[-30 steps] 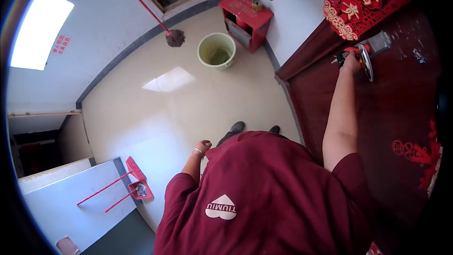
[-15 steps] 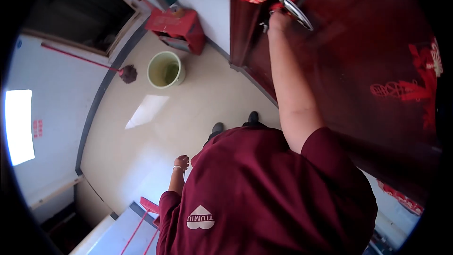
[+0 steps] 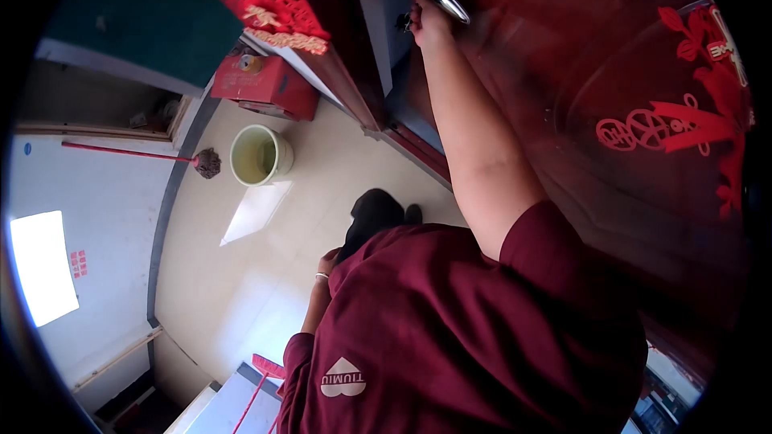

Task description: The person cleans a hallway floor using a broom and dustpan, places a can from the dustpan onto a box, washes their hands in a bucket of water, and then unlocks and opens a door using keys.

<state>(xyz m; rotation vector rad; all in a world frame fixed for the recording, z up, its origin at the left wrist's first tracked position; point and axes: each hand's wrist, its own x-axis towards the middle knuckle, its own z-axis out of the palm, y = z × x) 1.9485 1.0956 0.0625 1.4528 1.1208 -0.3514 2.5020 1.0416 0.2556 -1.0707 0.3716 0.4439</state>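
My right hand (image 3: 432,26) is stretched far forward and closed around the silver handle (image 3: 445,2) of a dark red door (image 3: 531,88). Small dark objects, perhaps keys, show beside its fingers. The door stands ajar, with a gap between it and the dark red frame (image 3: 366,104). Low at my left side hangs my left hand (image 3: 329,262), next to my dark trouser leg (image 3: 374,213). A light band circles that wrist, and the fingers are mostly hidden.
A pale green bucket (image 3: 262,155) stands on the beige floor near a red box (image 3: 265,84) with a can on top. A mop (image 3: 207,163) leans by the left wall. A red broom (image 3: 268,366) is at lower left. Red paper decorations (image 3: 700,124) hang on the door.
The door has swung away from its frame with my right hand on the handle, opening a gap. One leg has stepped forward. My left hand has moved back against the trouser leg.
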